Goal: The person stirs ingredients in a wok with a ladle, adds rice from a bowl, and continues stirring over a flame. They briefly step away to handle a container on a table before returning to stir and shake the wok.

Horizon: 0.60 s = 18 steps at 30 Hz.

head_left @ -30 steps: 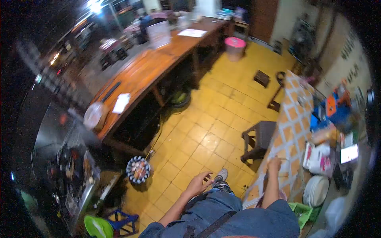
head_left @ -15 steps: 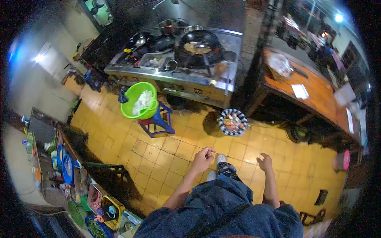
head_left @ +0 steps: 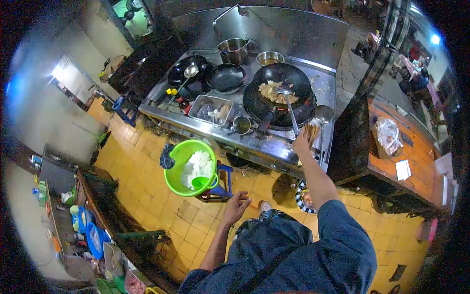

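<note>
My right hand [head_left: 302, 144] reaches over the stove's front edge, at the handle end of a long metal ladle [head_left: 291, 111]. Its fingers are too small and partly hidden to show whether they grip the handle. The ladle's bowl rests among browned food [head_left: 270, 92] in a large black wok [head_left: 279, 73]. Right beside that hand are the bristles of a brush [head_left: 312, 131]. My left hand [head_left: 237, 208] hangs open and holds nothing, near a green basin [head_left: 177, 183] of white rice-like food with a small green bowl in it.
On the stove [head_left: 230, 132] are a pot [head_left: 233, 51], a second wok, a metal tray [head_left: 210, 110] and a small saucepan [head_left: 241, 125]. The basin stands on a stool [head_left: 224, 179]. A striped basin [head_left: 299, 197] is on the floor, and a wooden table [head_left: 416, 181] stands at the right.
I have come closer to the stove. My right hand has moved from my side forward to the ladle handle and brush. My left hand is now nearer the green basin, with its fingers more spread.
</note>
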Each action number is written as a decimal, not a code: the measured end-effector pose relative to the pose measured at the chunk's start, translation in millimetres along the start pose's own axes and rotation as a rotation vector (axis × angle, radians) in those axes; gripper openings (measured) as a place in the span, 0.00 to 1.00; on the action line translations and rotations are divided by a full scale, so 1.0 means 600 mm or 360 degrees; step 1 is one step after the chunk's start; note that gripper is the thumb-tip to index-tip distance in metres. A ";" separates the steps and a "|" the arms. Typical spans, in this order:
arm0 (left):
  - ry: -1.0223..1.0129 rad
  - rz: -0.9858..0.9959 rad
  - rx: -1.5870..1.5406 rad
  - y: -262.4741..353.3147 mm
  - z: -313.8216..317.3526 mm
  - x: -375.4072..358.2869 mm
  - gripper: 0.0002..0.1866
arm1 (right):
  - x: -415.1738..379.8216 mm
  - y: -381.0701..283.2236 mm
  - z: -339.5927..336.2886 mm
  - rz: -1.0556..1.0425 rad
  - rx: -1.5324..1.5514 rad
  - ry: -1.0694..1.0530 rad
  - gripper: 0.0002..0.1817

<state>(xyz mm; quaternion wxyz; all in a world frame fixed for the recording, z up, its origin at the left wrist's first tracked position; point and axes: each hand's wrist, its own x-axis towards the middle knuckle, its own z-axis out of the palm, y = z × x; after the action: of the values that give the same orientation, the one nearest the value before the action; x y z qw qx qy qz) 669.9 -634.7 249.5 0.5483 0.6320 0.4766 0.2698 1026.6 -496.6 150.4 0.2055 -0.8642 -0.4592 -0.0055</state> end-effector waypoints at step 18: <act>-0.0298 0.0237 0.0530 0.038 0.052 0.558 0.21 | 0.091 -0.103 -0.237 0.0175 -0.0338 -0.0621 0.27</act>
<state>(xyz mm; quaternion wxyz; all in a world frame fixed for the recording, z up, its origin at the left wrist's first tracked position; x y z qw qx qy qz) 837.9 -346.4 202.6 0.4568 0.7697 0.4134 0.1671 1034.7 -474.0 313.3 0.0207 -0.8894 -0.4394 0.1248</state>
